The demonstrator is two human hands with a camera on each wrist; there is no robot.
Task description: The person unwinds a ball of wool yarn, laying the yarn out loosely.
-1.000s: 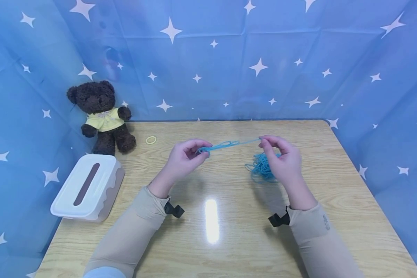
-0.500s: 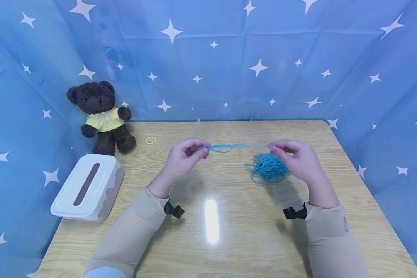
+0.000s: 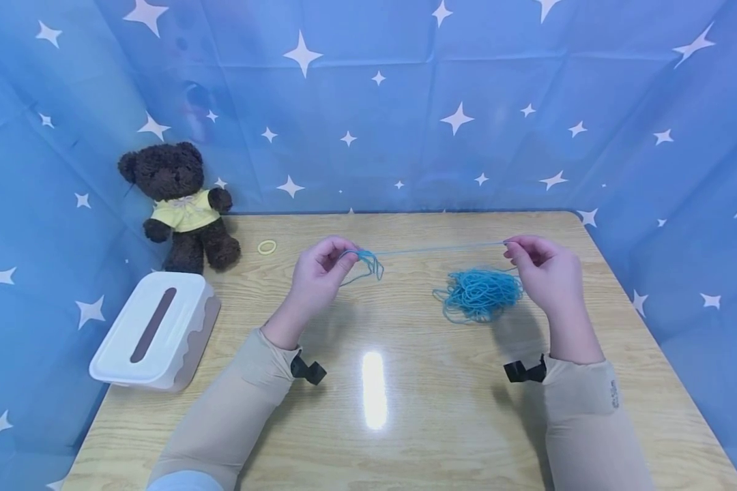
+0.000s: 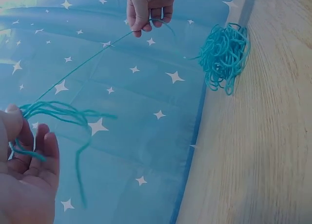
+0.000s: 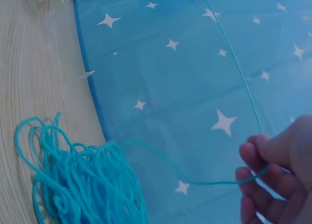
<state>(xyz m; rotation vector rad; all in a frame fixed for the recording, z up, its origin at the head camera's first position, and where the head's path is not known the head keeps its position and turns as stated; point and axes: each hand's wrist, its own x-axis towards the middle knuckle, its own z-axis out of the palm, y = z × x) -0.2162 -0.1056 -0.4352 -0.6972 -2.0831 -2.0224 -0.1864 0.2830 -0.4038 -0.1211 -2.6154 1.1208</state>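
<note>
A bundle of looped blue yarn [image 3: 371,262] is pinched between thumb and fingers of my left hand [image 3: 319,276], with loops and a loose end hanging down in the left wrist view. From it a single strand [image 3: 436,249] stretches taut across to my right hand [image 3: 549,276], which pinches it between thumb and fingertip. Past that pinch the yarn sags from the right fingers to a tangled pile of the same blue yarn [image 3: 482,294], which lies on the table just left of the right hand. Both hands are raised above the tabletop.
At the left edge stands a white lidded box [image 3: 153,331] with a slot in its top. Behind it a brown teddy bear [image 3: 181,204] in a yellow shirt leans by the curtain. A small yellow ring [image 3: 267,247] lies on the wooden table [image 3: 436,409].
My right hand has moved to the right, away from the left, lengthening the taut strand. The loops at my left hand now droop. More of the yarn pile shows.
</note>
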